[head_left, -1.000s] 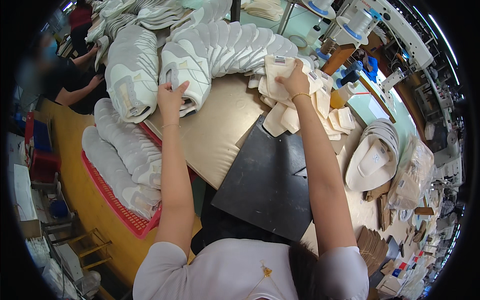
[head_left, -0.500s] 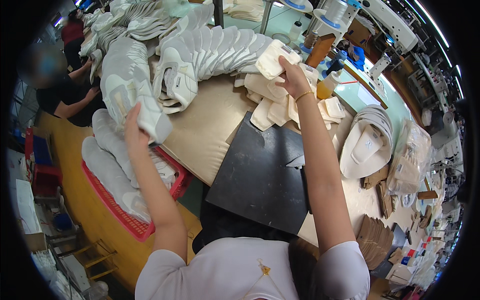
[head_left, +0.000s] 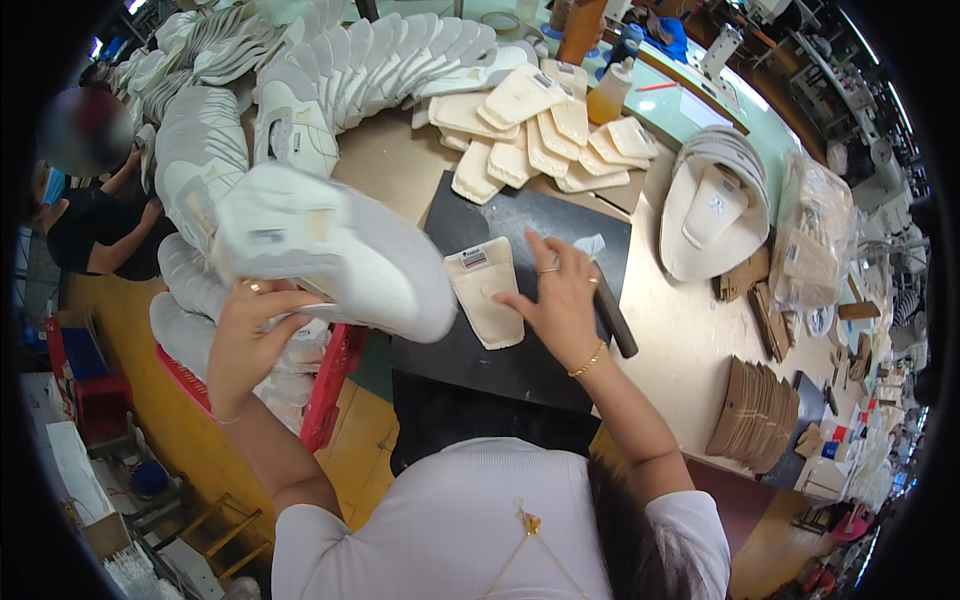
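My left hand (head_left: pixel 250 335) pinches the edge of a white and grey shoe upper (head_left: pixel 335 250), raised and tilted over the left side of a black mat (head_left: pixel 430 365). The upper is slightly blurred. On the mat, beside the upper's toe, lies a cream padded shoe tongue (head_left: pixel 485 300) with a small label at its far end. My right hand (head_left: pixel 562 305) is open just right of it, fingers spread, thumb tip over the tongue's right edge; whether it touches, I cannot tell. A dark-handled tool (head_left: pixel 614 318) lies behind that hand, its head partly hidden.
Several cream tongues (head_left: pixel 540 125) lie piled beyond the mat. Rows of shoe uppers (head_left: pixel 385 60) curve along the far left. A red basket (head_left: pixel 335 385) holds more uppers. Right stand nested cream pieces (head_left: pixel 708 215), a plastic bag (head_left: pixel 812 235) and brown pieces (head_left: pixel 755 415). A co-worker (head_left: pixel 90 225) is at left.
My left hand has brought a shoe upper from the left stack toward the mat. My right hand has come back from the pile; a tongue now lies on the mat and the hand is open.
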